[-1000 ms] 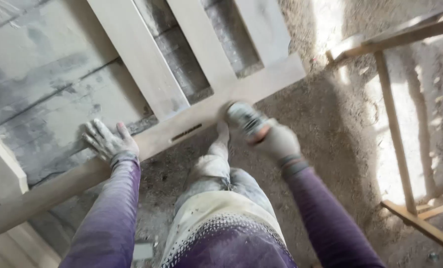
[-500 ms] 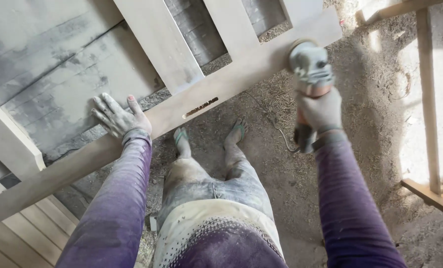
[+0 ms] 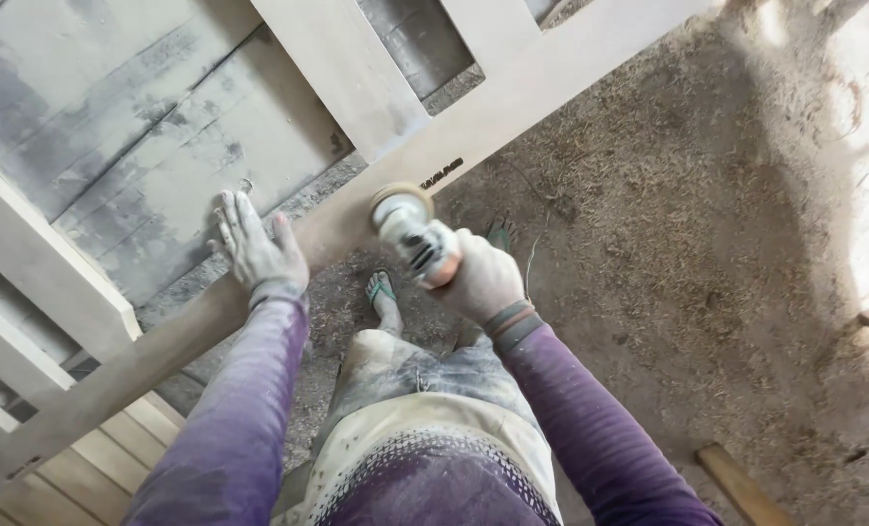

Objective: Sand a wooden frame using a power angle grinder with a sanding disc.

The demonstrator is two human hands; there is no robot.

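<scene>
The right hand (image 3: 483, 278) grips a sander (image 3: 405, 226) against the door frame's (image 3: 356, 219) near rail; the left hand (image 3: 254, 248) lies spread flat, steadying it (stiff, probably heavy, dusty-slick wood).

My left hand (image 3: 256, 251) lies flat, fingers spread toward 12 o'clock, on the long rail of a pale wooden door frame (image 3: 541, 83). At 3 o'clock from it, my right hand (image 3: 478, 278) grips a dusty angle grinder (image 3: 407, 229), its disc against the rail's edge. Sawdust covers the floor (image 3: 707, 244) below.
</scene>
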